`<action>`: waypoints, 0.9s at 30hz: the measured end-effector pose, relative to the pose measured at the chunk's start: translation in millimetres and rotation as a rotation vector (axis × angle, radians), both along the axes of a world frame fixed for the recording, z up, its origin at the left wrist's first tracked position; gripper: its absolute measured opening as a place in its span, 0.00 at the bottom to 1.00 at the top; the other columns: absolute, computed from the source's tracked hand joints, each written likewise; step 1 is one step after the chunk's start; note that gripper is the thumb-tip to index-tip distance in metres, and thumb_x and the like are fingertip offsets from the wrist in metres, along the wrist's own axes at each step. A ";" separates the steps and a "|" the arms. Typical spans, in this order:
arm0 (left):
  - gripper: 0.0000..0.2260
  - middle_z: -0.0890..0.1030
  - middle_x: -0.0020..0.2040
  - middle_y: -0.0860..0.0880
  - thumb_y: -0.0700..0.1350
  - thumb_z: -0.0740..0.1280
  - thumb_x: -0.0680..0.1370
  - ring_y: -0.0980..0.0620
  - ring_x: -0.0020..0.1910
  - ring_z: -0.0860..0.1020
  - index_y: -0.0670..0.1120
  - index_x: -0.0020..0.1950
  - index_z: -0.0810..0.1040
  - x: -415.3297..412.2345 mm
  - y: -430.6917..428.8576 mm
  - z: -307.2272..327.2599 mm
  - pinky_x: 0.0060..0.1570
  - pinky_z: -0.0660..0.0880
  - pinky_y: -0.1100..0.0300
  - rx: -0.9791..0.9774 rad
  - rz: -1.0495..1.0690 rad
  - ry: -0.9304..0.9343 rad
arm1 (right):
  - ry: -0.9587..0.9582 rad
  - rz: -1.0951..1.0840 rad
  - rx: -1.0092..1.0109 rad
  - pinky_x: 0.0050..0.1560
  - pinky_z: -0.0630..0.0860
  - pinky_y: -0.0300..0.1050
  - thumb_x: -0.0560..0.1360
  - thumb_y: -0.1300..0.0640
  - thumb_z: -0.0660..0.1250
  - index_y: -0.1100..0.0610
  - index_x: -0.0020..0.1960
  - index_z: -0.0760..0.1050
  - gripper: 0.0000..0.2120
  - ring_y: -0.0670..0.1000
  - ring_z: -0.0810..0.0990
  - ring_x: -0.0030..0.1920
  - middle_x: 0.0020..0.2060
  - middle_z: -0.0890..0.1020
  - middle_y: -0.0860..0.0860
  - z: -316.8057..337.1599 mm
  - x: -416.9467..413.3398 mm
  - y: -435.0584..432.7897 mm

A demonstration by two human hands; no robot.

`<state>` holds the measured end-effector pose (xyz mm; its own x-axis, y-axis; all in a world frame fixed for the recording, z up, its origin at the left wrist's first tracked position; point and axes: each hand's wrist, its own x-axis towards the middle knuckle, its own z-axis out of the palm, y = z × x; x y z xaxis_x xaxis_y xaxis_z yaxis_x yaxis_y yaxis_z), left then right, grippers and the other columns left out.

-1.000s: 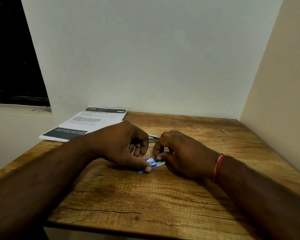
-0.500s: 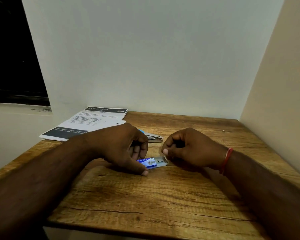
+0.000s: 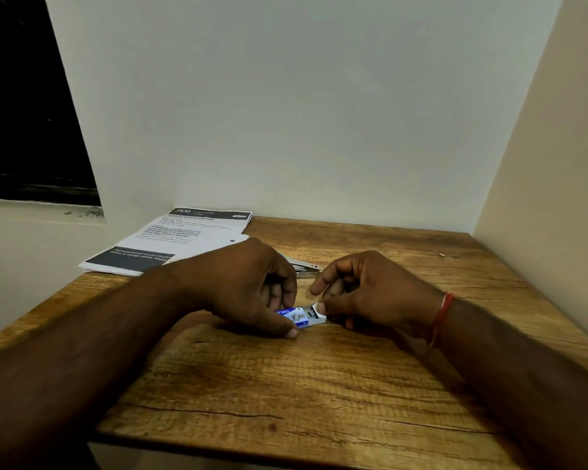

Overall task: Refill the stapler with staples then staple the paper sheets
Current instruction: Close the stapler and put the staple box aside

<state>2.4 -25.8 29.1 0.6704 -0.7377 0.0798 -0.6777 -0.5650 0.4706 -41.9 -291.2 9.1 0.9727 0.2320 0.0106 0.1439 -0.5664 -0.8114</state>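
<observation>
A small blue and white staple box (image 3: pixel 301 317) lies on the wooden table (image 3: pixel 319 385), its inner tray slid out to the right with dark staples showing inside. My left hand (image 3: pixel 248 286) grips the box sleeve between thumb and curled fingers. My right hand (image 3: pixel 367 290) is curled at the tray's open end, thumb tip on the tray's rim and fingers bent above it. Behind the hands the metal stapler (image 3: pixel 306 268) lies on the table, mostly hidden by my left hand. The printed paper sheets (image 3: pixel 170 242) lie at the back left corner.
White walls close the table at the back and the right. A dark window sits at the far left above a ledge. A tiny scrap (image 3: pixel 441 255) lies near the back right. The table's front edge is close to me.
The tray has been pulled out of the box sleeve to the right. My right hand drew away a little, then returned to the tray's open end. My left hand stayed on the box.
</observation>
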 end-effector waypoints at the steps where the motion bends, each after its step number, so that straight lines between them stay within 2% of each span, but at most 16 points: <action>1: 0.16 0.89 0.39 0.55 0.59 0.88 0.70 0.63 0.31 0.83 0.53 0.48 0.88 0.0 -0.5 -0.6 0.33 0.78 0.69 -0.009 -0.001 -0.005 | 0.012 -0.010 0.021 0.34 0.81 0.42 0.76 0.63 0.83 0.55 0.53 0.88 0.09 0.49 0.85 0.30 0.38 0.90 0.57 -0.2 -0.5 0.9; 5: 0.16 0.90 0.40 0.53 0.58 0.88 0.70 0.62 0.32 0.84 0.52 0.48 0.88 -0.3 -3.8 -2.8 0.34 0.79 0.67 -0.038 -0.007 -0.029 | 0.046 -0.052 0.077 0.35 0.81 0.44 0.75 0.65 0.83 0.58 0.56 0.86 0.12 0.50 0.84 0.28 0.37 0.90 0.58 1.2 -4.4 5.7; 8: 0.15 0.89 0.40 0.54 0.58 0.88 0.70 0.62 0.32 0.83 0.53 0.48 0.88 -1.8 -6.6 -5.8 0.34 0.79 0.67 -0.050 -0.001 -0.071 | 0.063 -0.057 0.122 0.33 0.82 0.42 0.75 0.67 0.81 0.61 0.58 0.84 0.13 0.50 0.84 0.27 0.36 0.89 0.59 1.3 -8.3 11.5; 14: 0.15 0.89 0.40 0.55 0.58 0.88 0.70 0.62 0.32 0.84 0.53 0.47 0.87 -1.0 -7.4 -8.5 0.34 0.79 0.68 -0.059 0.014 -0.092 | 0.091 -0.070 0.243 0.29 0.81 0.41 0.81 0.72 0.73 0.63 0.61 0.83 0.11 0.49 0.84 0.26 0.41 0.89 0.67 0.6 -11.1 15.6; 17: 0.17 0.89 0.40 0.56 0.59 0.88 0.69 0.62 0.33 0.83 0.54 0.48 0.86 -0.1 -7.6 -8.9 0.34 0.78 0.69 -0.059 0.025 -0.103 | 0.091 -0.053 0.261 0.29 0.80 0.41 0.80 0.71 0.74 0.63 0.61 0.84 0.11 0.51 0.84 0.28 0.39 0.89 0.64 -0.1 -8.5 11.4; 19: 0.19 0.89 0.41 0.56 0.60 0.88 0.68 0.61 0.34 0.84 0.55 0.49 0.85 0.5 -7.6 -8.5 0.35 0.79 0.67 -0.063 0.036 -0.112 | 0.076 -0.016 0.204 0.32 0.79 0.43 0.77 0.68 0.79 0.60 0.61 0.86 0.13 0.52 0.84 0.33 0.42 0.90 0.61 1.0 -6.7 7.0; 20: 0.19 0.89 0.41 0.57 0.61 0.88 0.68 0.60 0.34 0.85 0.55 0.50 0.84 0.9 -7.6 -8.4 0.35 0.80 0.66 -0.066 0.040 -0.118 | 0.057 0.015 0.151 0.34 0.80 0.43 0.76 0.65 0.82 0.58 0.61 0.87 0.15 0.50 0.84 0.35 0.44 0.91 0.59 1.7 -6.2 4.7; 22: 0.21 0.89 0.42 0.57 0.61 0.88 0.67 0.59 0.35 0.86 0.56 0.50 0.83 1.3 -7.4 -7.9 0.36 0.81 0.64 -0.073 0.050 -0.124 | -0.026 0.081 -0.024 0.40 0.81 0.39 0.73 0.59 0.86 0.53 0.61 0.89 0.18 0.44 0.84 0.38 0.47 0.92 0.51 3.2 -6.1 2.4; 24: 0.21 0.89 0.42 0.57 0.59 0.88 0.67 0.59 0.36 0.86 0.55 0.49 0.82 2.3 -6.7 -8.0 0.37 0.83 0.62 -0.079 0.053 -0.125 | -0.120 0.120 -0.217 0.41 0.79 0.36 0.71 0.50 0.87 0.46 0.60 0.89 0.19 0.39 0.82 0.38 0.45 0.90 0.40 3.2 -7.4 4.3; 25: 0.21 0.89 0.42 0.57 0.59 0.89 0.67 0.59 0.36 0.86 0.55 0.49 0.82 3.0 -6.7 -8.1 0.37 0.83 0.62 -0.082 0.053 -0.123 | -0.151 0.125 -0.275 0.40 0.79 0.37 0.71 0.47 0.87 0.44 0.60 0.89 0.19 0.41 0.83 0.39 0.44 0.89 0.37 2.9 -8.0 5.2; 27: 0.22 0.89 0.43 0.56 0.61 0.89 0.66 0.58 0.37 0.87 0.56 0.49 0.82 3.7 -6.1 -8.4 0.38 0.84 0.59 -0.096 0.057 -0.117 | -0.169 0.127 -0.328 0.43 0.82 0.46 0.72 0.44 0.86 0.42 0.58 0.89 0.16 0.48 0.86 0.43 0.46 0.89 0.39 4.8 -8.5 5.7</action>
<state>6.0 -31.9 20.7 0.6929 -0.6840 0.2283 -0.6993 -0.5602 0.4440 -50.4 -285.5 14.0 0.9268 0.3683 0.0735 0.3458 -0.7607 -0.5494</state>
